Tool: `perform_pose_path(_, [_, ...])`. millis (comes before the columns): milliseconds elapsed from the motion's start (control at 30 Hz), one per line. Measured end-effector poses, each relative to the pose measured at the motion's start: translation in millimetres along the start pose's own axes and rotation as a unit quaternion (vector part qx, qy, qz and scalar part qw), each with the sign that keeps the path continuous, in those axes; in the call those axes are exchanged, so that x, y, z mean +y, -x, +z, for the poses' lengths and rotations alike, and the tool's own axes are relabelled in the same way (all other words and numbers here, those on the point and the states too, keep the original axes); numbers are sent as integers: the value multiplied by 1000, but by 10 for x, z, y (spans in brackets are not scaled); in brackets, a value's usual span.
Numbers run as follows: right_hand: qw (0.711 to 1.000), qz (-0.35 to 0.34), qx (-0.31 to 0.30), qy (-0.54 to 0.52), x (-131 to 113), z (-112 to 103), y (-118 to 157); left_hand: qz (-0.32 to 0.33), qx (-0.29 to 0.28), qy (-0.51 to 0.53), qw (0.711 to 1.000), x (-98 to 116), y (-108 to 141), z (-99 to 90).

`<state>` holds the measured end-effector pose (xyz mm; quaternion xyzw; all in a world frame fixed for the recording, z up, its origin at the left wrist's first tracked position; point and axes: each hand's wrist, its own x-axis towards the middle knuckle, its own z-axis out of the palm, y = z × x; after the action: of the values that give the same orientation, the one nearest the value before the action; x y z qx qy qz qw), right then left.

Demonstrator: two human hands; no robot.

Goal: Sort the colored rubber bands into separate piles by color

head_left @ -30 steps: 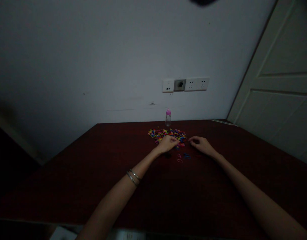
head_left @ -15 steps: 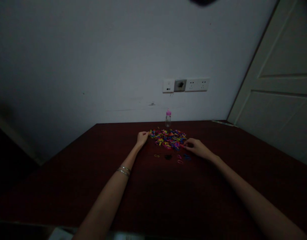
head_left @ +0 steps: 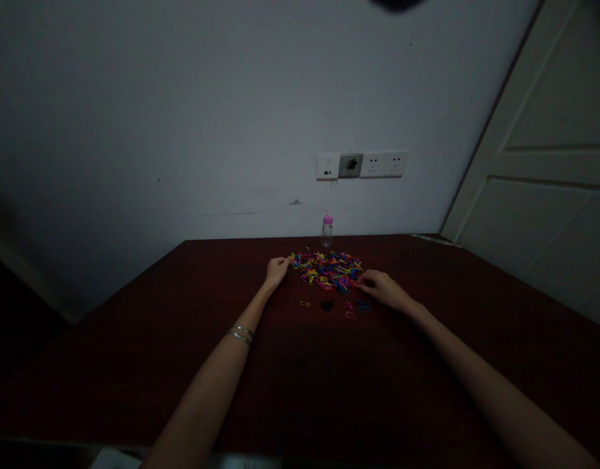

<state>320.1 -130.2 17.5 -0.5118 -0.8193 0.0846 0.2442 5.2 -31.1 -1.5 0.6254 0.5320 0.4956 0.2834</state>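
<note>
A loose pile of small colourful looped clips [head_left: 326,270] lies on the dark red table [head_left: 309,378]. At its left edge is my left hand [head_left: 278,270], fingers closed, tips against a yellow piece. My right hand [head_left: 382,288] reaches the pile's right edge with thumb and fingers pinched beside pinkish-red clips; whether one is held I cannot tell. Nearer to me, apart from the pile, sit a yellow clip [head_left: 305,303], a dark cluster of clips [head_left: 327,305], two pink clips [head_left: 350,314] and a few blue clips [head_left: 363,305].
A small clear bottle with a pink top [head_left: 328,231] stands behind the pile, close to the wall [head_left: 231,130]. Sockets and a switch [head_left: 363,165] are on the wall above. A pale door [head_left: 548,215] is at the right, and a flat strip [head_left: 434,240] lies at the table's back right.
The whole view has shifted very slightly. Both hands stay at the pile's edges, with hardly any visible movement of the right fingertips.
</note>
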Motion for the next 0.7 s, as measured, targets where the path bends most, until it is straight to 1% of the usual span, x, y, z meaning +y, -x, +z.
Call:
perform_pose_path(467, [1000,9,13,-19,85,50,-15,18,1,-33,999,56,40,-12])
perform_pose_path(700, [999,8,16,-38,76,20,0,8,0,-38,999,62,40,-11])
